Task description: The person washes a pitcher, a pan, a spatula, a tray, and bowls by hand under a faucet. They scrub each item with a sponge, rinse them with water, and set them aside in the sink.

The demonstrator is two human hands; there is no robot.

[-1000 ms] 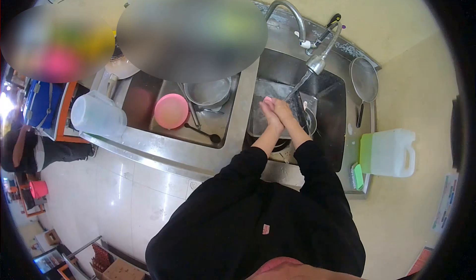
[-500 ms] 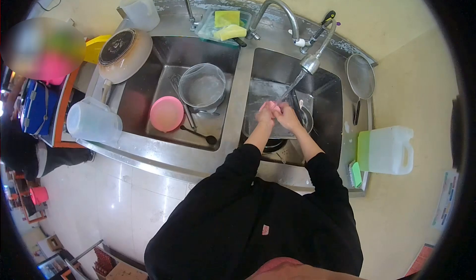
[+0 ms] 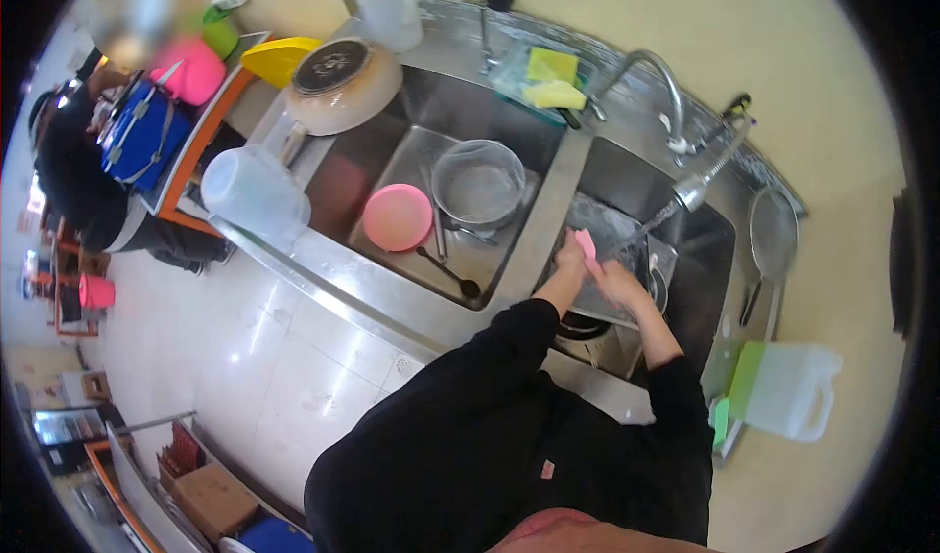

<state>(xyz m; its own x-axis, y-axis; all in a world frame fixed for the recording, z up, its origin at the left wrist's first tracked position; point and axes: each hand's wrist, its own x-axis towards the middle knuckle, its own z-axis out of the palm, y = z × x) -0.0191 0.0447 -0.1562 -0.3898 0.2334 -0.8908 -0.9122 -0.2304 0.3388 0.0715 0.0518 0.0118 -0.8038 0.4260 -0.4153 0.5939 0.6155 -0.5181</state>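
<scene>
Over the right sink basin (image 3: 707,259), my left hand (image 3: 570,255) is closed on a small pink item (image 3: 587,245), which may be a cloth or a sponge. My right hand (image 3: 618,284) is closed at the lower end of the same item, close beside the left. Water runs from the faucet head (image 3: 690,192) just to the right of my hands. Beneath them a grey rectangular tray (image 3: 609,222) lies in the basin. A round metal pan or bowl rim (image 3: 660,288) shows partly at its right.
The left basin holds a pink bowl (image 3: 398,218), a clear round container (image 3: 479,183) and a black spoon (image 3: 452,273). Around the rim are an upturned pan (image 3: 348,88), plastic jugs (image 3: 257,192), sponges (image 3: 553,66), a strainer (image 3: 774,232) and a large jug (image 3: 788,388). Another person (image 3: 83,166) stands at left.
The camera view has turned and shifted, so the sinks appear farther right and lower. My hands have drawn slightly apart, and more of the pink item shows between them.
</scene>
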